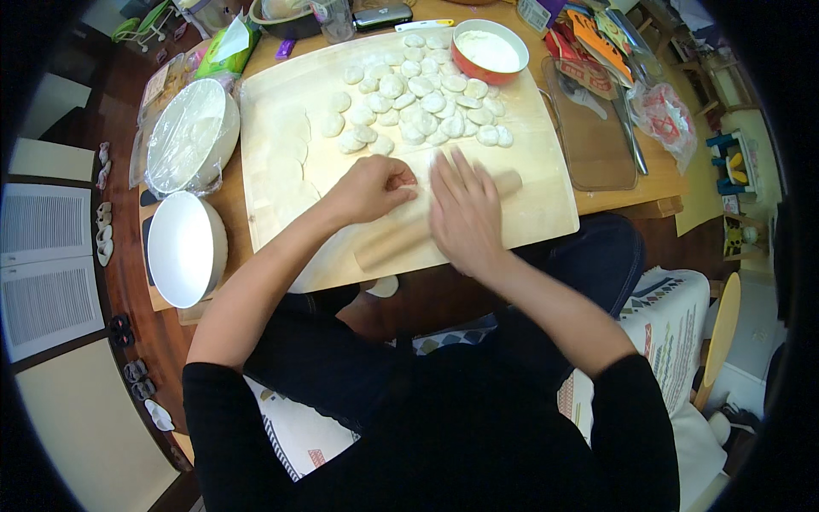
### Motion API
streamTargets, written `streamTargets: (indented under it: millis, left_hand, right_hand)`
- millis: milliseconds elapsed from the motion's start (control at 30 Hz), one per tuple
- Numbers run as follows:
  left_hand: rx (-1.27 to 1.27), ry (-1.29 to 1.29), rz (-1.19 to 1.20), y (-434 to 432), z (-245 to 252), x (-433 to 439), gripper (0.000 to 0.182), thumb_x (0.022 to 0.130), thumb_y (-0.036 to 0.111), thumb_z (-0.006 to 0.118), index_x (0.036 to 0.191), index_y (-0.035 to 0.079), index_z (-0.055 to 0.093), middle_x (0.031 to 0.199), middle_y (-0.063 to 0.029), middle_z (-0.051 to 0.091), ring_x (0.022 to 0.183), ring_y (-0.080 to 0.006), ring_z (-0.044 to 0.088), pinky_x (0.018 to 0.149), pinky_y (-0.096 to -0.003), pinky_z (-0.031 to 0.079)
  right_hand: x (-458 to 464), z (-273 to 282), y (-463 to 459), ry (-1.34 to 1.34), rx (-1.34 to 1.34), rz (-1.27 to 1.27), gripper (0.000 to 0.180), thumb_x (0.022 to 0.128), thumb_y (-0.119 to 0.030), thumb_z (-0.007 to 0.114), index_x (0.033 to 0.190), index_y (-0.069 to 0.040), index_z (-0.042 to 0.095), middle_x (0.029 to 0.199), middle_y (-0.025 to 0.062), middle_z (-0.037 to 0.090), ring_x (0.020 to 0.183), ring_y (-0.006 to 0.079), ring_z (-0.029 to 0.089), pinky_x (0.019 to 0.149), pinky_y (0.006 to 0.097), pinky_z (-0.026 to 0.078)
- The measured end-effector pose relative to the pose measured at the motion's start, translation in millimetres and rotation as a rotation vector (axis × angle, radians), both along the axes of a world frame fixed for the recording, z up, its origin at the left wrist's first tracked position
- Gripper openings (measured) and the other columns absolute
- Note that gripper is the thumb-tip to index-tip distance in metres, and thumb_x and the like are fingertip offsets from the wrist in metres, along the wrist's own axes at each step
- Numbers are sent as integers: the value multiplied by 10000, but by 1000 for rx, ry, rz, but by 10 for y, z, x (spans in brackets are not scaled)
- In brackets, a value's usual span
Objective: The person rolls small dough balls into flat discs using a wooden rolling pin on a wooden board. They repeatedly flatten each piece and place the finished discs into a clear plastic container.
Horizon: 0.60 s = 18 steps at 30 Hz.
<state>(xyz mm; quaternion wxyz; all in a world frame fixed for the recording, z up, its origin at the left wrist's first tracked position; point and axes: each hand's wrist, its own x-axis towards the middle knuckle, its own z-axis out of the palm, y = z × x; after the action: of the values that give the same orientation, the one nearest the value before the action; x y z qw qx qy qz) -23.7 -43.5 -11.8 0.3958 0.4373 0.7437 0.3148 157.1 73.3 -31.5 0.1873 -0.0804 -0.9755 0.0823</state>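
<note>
My right hand [467, 211] lies flat over the middle of a wooden rolling pin [391, 246], fingers stretched forward and blurred. The pin slants across a pale, floured board [537, 211], both ends showing. Close to its left, my left hand [377, 189] has its fingertips pinched on a pale piece of dough [409, 187], mostly hidden and hard to make out. Ahead of both hands, many small flattened dough rounds [419, 121] lie in a loose heap. Thin rolled wrappers [291, 147] overlap in a column on the board's left side, partly behind my left forearm.
A red bowl of flour [489, 54] stands at the board's far right corner. Left are a white bowl [185, 249] and a film-covered bowl [192, 137]. A brown translucent tray [595, 141] with utensils lies right. A yellow-handled knife [424, 25] rests beyond the board.
</note>
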Motion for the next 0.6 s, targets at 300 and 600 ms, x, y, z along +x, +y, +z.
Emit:
streamTargets:
  millis: [300, 600]
  left_hand:
    - [72, -135, 248, -69, 62, 100, 176, 876, 151, 730, 875, -22, 700, 686, -104, 663, 631, -183, 649, 631, -369, 541]
    - [-35, -120, 338, -118, 9, 127, 183, 867, 149, 754, 922, -21, 717, 711, -80, 673, 648, -137, 610, 601, -312, 499]
  right_hand:
    - [292, 58, -61, -140, -11, 37, 520, 914, -190, 584, 1368, 60, 540, 1468, 221, 516, 1414, 360, 433, 1157, 554, 278]
    - [203, 98, -93, -70, -28, 43, 564, 904, -197, 597, 1378, 95, 506, 1489, 262, 470, 1438, 358, 403, 1171, 511, 295]
